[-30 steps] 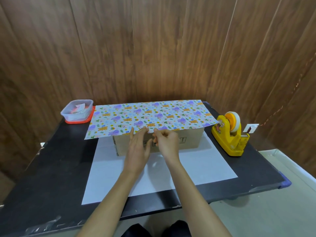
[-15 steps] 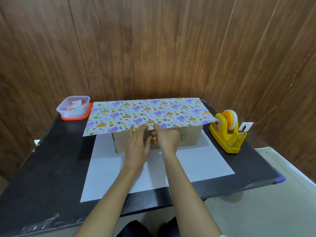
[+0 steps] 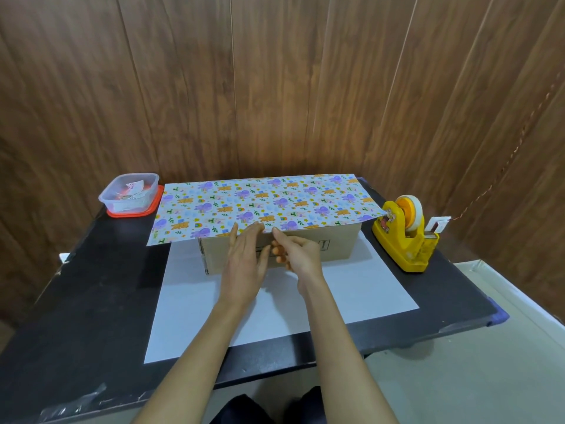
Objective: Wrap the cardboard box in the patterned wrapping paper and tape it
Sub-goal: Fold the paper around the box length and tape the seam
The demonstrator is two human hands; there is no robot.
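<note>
Patterned wrapping paper (image 3: 260,200) lies folded over the top of the cardboard box (image 3: 336,244), mid-surface (image 3: 91,286), with its near edge at the box's front top edge. Judged light, thin, easily creased and slippery on card; best taken at that free edge. Left grip (image 3: 244,264) lies flat against the edge, fingers straight; right grip (image 3: 298,255) appears to pinch it. Paper overhangs both box ends. White sheet (image 3: 351,289) beneath offers room forward. Tape dispenser (image 3: 403,237) stands just beside the paper's right corner, plastic container (image 3: 130,191) at far left.

the brown cardboard box (image 3: 339,243) bears a small black framed mark with upward arrows on its near side. print on the paper slips (image 3: 134,186) in the clear plastic tub (image 3: 122,205) and the sticker (image 3: 385,223) on the yellow tape dispenser (image 3: 403,243) is too small to read.
</note>
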